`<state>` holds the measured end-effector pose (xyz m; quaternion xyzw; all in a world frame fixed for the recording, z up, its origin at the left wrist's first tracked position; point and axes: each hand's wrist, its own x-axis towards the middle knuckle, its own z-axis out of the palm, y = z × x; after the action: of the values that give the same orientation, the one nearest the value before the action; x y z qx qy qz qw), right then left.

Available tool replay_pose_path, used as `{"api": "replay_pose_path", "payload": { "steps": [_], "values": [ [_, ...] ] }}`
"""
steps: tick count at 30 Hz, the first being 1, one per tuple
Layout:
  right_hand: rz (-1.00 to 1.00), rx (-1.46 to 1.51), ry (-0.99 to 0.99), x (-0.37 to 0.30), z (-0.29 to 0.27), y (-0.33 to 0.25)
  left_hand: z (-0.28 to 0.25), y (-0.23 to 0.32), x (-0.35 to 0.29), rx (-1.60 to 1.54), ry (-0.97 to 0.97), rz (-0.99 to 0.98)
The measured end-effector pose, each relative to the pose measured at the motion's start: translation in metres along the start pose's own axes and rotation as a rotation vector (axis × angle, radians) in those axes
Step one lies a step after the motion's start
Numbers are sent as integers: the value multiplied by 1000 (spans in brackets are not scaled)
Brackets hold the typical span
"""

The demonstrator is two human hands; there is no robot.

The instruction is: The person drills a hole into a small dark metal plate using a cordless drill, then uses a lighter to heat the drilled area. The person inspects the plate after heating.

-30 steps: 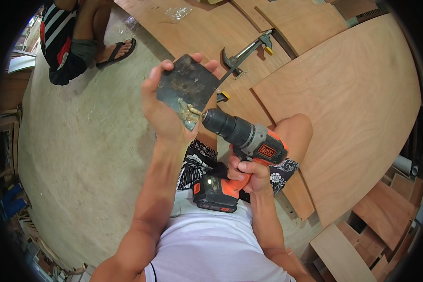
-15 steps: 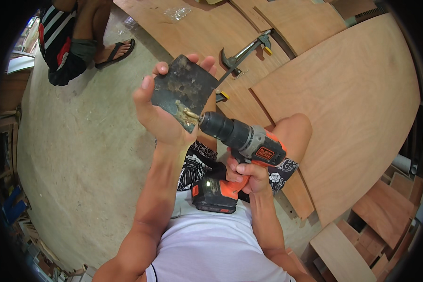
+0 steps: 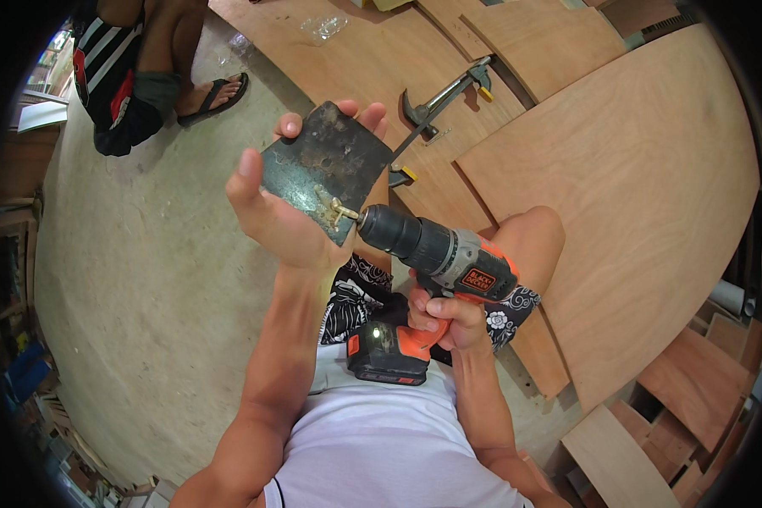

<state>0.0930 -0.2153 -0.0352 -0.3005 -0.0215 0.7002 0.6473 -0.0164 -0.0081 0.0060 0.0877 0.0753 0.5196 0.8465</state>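
My left hand (image 3: pixel 281 227) holds a worn, dark square plate (image 3: pixel 334 152) tilted toward me, its fingertips curled over the far edge and the thumb standing off at the left side. On the plate's near part lie small brass-coloured pieces (image 3: pixel 337 209), perhaps screws; they are too small to make out surely. My right hand (image 3: pixel 450 315) is wrapped round the grip of an orange and black cordless drill (image 3: pixel 436 250). The chuck points left, and its tip meets or nearly meets the brass-coloured pieces. A bright patch of light falls on the plate.
Beyond my hands, a claw hammer (image 3: pixel 449 95) and a black-and-yellow clamp (image 3: pixel 480 76) lie on wooden boards (image 3: pixel 372 63). A large plywood sheet (image 3: pixel 618 195) spreads to the right, with stacked wood pieces (image 3: pixel 694 381) below. Another person's sandalled foot (image 3: pixel 216 97) rests on the floor at upper left.
The plate has tilted slightly in my left hand and catches more light. My left thumb has shifted left and down. The drill has hardly moved.
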Motion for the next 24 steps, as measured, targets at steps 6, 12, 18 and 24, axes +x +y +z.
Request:
{"api": "replay_pose_path", "payload": {
  "steps": [6,12,18,24],
  "values": [
    [4,-44,-12,0,1,1,4,-1,2,48,-22,40],
    [-1,-32,3,2,3,-1,-11,1,1,146,-188,105],
    [4,-2,-5,4,1,1,-21,-3,5,231,-252,195],
    [-10,29,-7,5,0,0,-17,-12,9,414,-224,402]
  ]
}}
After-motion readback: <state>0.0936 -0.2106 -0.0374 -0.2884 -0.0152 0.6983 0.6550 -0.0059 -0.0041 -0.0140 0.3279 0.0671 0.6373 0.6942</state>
